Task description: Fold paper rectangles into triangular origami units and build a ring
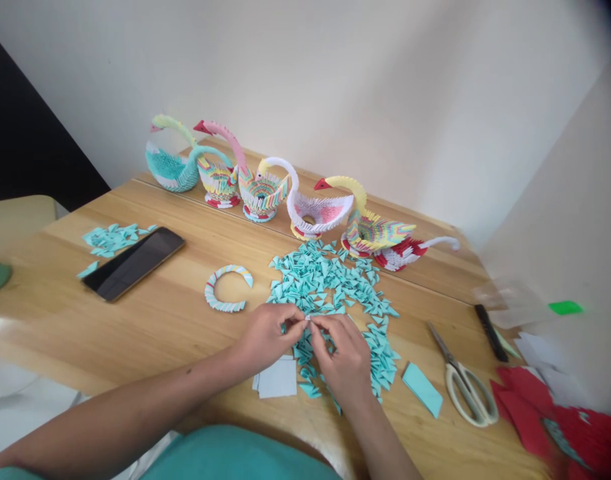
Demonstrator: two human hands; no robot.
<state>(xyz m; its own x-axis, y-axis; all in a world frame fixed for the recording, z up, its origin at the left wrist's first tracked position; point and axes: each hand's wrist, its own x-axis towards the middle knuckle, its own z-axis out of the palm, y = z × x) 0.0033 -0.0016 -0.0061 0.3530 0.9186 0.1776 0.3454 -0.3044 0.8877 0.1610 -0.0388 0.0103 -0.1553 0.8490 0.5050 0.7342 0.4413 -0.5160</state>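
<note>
White paper piece, small and pale, showed only as a tiny bit between the fingertips; its folds were too small and too covered to make out. It was held just above the near part of a wide heap of turquoise folded triangles, near the middle of the table. The left hand had it pinched between thumb and forefinger, and the right hand met it from the other side in a similar closed pinch, the fingertips of both nearly touching.

Beneath lay a wooden table with a light brown grain and a seam running across it. White paper rectangles lay near the left wrist, and an open curved ring of pale blue folded pieces with a few coloured bands lay beyond that hand. Farther left, a dark phone rested beside a smaller turquoise pile. On the right were a turquoise paper stack, scissors with cream handles, and red paper.

Along the back stood a row of folded-paper swans in several colours, before a plain whitish wall. A black panel filled the far left, above a pale yellow chair back.
</note>
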